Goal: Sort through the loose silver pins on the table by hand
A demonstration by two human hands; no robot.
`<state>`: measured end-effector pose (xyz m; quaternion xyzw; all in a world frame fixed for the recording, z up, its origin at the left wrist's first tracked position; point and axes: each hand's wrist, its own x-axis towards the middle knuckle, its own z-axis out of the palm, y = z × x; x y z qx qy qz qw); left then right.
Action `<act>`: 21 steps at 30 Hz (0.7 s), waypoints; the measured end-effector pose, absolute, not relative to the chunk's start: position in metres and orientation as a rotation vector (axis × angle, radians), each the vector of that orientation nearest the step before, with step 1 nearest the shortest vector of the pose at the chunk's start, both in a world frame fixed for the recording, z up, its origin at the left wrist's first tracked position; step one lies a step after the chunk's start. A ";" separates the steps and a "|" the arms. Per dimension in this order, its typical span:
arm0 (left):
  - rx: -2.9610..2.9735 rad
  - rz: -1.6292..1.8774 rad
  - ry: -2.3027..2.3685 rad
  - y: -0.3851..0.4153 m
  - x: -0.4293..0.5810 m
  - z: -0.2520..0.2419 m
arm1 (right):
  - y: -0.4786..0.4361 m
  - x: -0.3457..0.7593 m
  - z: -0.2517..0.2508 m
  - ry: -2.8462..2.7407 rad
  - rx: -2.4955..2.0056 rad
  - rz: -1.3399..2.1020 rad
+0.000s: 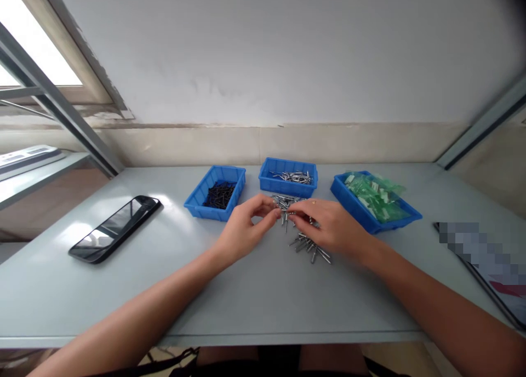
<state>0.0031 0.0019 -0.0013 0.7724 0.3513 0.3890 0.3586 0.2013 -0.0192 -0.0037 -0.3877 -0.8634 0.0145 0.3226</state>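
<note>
My left hand (246,223) is closed, with thumb and forefinger pinched together over the middle of the table. Whatever lies between those fingertips is too small to make out. Just beside it, my right hand (331,223) is also closed in a pinch, its fingertips nearly meeting the left ones and hiding what they grip. Slim silver metal pins (283,201), some with a thicker end, lie heaped behind and under the fingertips. A second loose pile of silver pins (314,248) is spread on the table below my right hand.
Three blue bins stand along the back: a left bin (198,209) with black screw-like pieces (219,194), a middle bin (283,186) with silver pins, and a right bin (365,221) with green plastic packets (376,196). A black device (115,229) lies left; a partly blurred panel (489,267) lies right.
</note>
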 end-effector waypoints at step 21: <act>1.972 0.980 0.977 0.004 0.003 0.002 | -0.016 0.200 -0.007 -2.431 -0.933 0.068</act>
